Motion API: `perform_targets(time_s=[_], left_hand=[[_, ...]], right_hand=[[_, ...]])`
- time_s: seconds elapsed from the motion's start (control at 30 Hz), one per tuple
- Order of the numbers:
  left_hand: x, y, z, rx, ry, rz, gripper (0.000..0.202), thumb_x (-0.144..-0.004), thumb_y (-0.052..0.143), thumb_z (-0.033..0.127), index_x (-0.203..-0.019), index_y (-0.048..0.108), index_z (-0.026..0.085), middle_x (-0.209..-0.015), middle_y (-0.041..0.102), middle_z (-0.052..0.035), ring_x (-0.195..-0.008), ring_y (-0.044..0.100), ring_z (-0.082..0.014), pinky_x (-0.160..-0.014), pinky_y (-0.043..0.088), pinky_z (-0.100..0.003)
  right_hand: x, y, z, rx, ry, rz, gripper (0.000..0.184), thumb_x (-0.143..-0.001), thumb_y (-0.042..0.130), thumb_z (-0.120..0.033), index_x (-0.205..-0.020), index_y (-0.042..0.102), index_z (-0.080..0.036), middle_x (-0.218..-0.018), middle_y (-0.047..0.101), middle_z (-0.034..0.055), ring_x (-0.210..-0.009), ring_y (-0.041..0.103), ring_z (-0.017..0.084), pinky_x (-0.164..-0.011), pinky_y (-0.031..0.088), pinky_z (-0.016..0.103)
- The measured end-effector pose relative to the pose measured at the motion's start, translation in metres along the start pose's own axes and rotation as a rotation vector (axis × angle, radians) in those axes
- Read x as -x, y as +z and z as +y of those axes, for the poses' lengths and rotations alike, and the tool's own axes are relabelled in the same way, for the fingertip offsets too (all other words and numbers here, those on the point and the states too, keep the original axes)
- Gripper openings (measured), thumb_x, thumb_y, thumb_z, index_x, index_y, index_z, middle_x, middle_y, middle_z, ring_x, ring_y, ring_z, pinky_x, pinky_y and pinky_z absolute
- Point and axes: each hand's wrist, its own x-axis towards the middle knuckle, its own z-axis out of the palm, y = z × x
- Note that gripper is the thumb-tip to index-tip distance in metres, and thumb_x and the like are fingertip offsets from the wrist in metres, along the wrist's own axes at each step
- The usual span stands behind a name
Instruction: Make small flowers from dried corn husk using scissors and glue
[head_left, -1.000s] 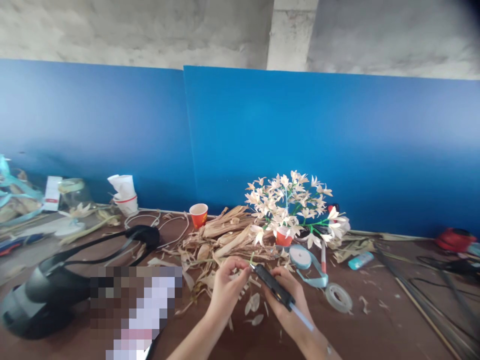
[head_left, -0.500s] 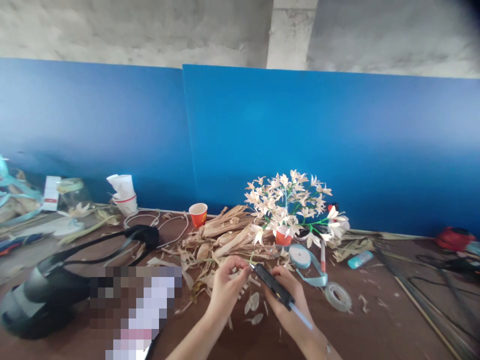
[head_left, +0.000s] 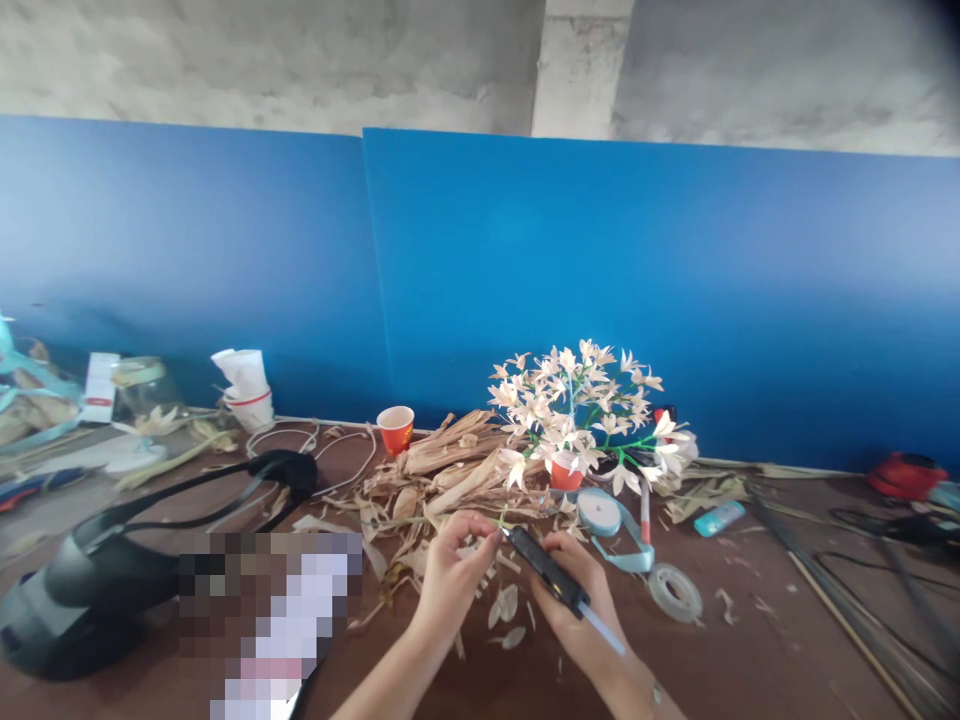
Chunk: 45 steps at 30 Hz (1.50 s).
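My right hand [head_left: 574, 585] grips a black hot glue gun [head_left: 546, 568], with a pale glue stick [head_left: 602, 630] poking out of its back end. The gun's metal tip points up and left, right by the fingertips of my left hand [head_left: 459, 565]. Those fingers pinch a small green stem [head_left: 503, 513], of which only a short end shows. Below and between my hands, several loose pale petals [head_left: 505, 605] lie on the brown table [head_left: 480, 690]. Just beyond my hands stands a red paper cup [head_left: 565, 474] holding a bunch of cream husk flowers [head_left: 574, 400].
Dried corn husks [head_left: 450, 470] are heaped behind my left hand, near another red paper cup [head_left: 395, 430]. Light blue ribbon [head_left: 600, 512], a tape roll [head_left: 675, 592] and a turquoise packet [head_left: 719, 518] lie rightward. A black strapped device [head_left: 82, 610] is at left; a blue panel [head_left: 525, 250] stands behind.
Both hands and the glue gun stay almost in the same place. The whole view has shifted very slightly.
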Motion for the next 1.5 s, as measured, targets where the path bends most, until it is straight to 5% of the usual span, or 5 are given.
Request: perform_targets(time_s=[0.47,0.8,1.03,1.2,1.5], left_hand=[[-0.006,-0.011,0.002,-0.552,0.396,-0.129,0.01,-0.07,0.058,0.017,-0.064,0.065,0.021,-0.083,0.062,-0.005,-0.086,0.052,-0.0229,-0.079,0.039,-0.038],[-0.013,-0.014,-0.002,0.047,-0.204,0.034,0.026,-0.065,0.063,0.04,-0.066,0.061,0.014,-0.059,0.055,0.0006,-0.046,0.043,-0.009,-0.043,0.03,-0.02],[-0.009,-0.008,0.003,0.148,-0.281,0.031,0.027,-0.061,0.067,0.039,-0.063,0.059,0.013,-0.054,0.049,0.0036,-0.042,0.034,-0.0051,-0.041,0.024,-0.018],[-0.011,-0.009,-0.003,0.124,-0.259,0.052,0.023,-0.061,0.066,0.036,-0.063,0.06,0.014,-0.057,0.054,0.0026,-0.045,0.038,-0.0064,-0.044,0.028,-0.019],[-0.013,-0.01,-0.007,0.067,-0.162,0.052,0.017,-0.063,0.064,0.031,-0.062,0.062,0.014,-0.061,0.061,-0.0018,-0.055,0.052,-0.0127,-0.05,0.038,-0.021]], right_hand=[[-0.01,-0.026,-0.011,0.101,-0.052,-0.151,0.01,-0.079,0.051,-0.02,-0.07,0.053,-0.018,-0.07,0.052,0.0002,-0.064,0.051,0.013,-0.06,0.041,0.022],[0.036,-0.099,0.034,0.947,0.425,-0.167,0.025,-0.068,0.047,-0.005,-0.091,0.05,-0.014,-0.088,0.061,0.0114,-0.089,0.058,0.026,-0.072,0.039,0.031],[0.049,-0.115,0.047,1.086,0.601,-0.189,0.034,-0.066,0.052,-0.013,-0.101,0.051,-0.01,-0.104,0.057,0.0188,-0.099,0.055,0.032,-0.074,0.042,0.039],[0.03,-0.09,0.012,1.136,0.252,-0.045,0.016,-0.071,0.053,-0.016,-0.085,0.061,-0.018,-0.093,0.06,0.0128,-0.087,0.056,0.03,-0.075,0.039,0.045],[0.002,0.018,-0.005,0.483,-0.179,-0.47,0.021,-0.071,0.06,-0.01,-0.085,0.065,-0.025,-0.089,0.058,0.0026,-0.091,0.05,0.019,-0.08,0.039,0.03]])
